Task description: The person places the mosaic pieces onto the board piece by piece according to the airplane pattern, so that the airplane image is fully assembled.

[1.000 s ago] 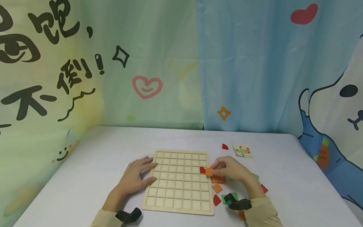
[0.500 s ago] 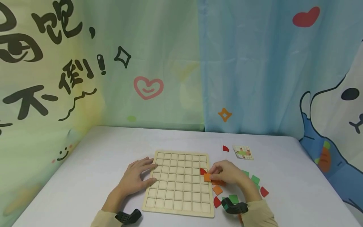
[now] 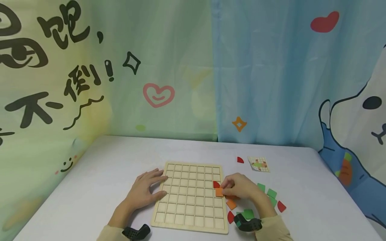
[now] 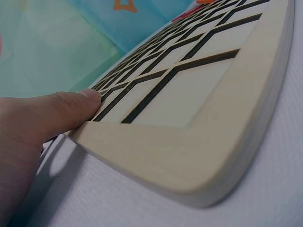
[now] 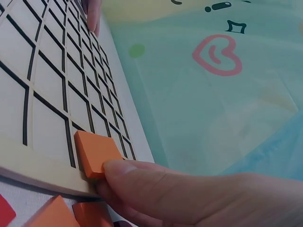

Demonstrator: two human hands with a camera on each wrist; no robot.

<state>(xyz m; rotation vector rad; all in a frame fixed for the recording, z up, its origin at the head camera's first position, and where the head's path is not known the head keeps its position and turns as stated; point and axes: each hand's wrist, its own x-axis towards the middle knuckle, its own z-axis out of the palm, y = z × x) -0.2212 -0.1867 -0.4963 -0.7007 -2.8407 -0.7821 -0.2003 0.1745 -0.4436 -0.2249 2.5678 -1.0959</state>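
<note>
A pale wooden grid board (image 3: 187, 202) lies flat on the white table. My left hand (image 3: 144, 191) rests at its left side, fingertips over the rim; the left wrist view shows the thumb (image 4: 78, 106) on the board's edge. Between thumb and fingers, my right hand (image 3: 241, 186) pinches an orange square tile (image 3: 219, 192) over a cell in the right-hand column. The right wrist view shows this orange tile (image 5: 98, 152) slightly tilted against the grid lines. Directly behind it on the board, a red quarter-round piece (image 3: 216, 184) occupies a cell, partly covered by the fingers.
Right of the board lie loose pieces: orange tiles (image 3: 231, 204), a red quarter-round (image 3: 231, 217), green tiles (image 3: 248, 214) and another red one (image 3: 281, 206). A printed pattern card (image 3: 258, 164) and a red quarter-round (image 3: 240, 160) lie farther back. Printed curtains stand behind the table.
My right hand has brought the orange tile slightly left and toward me, from the board's right edge onto the right-hand column. The left hand has stayed in place.
</note>
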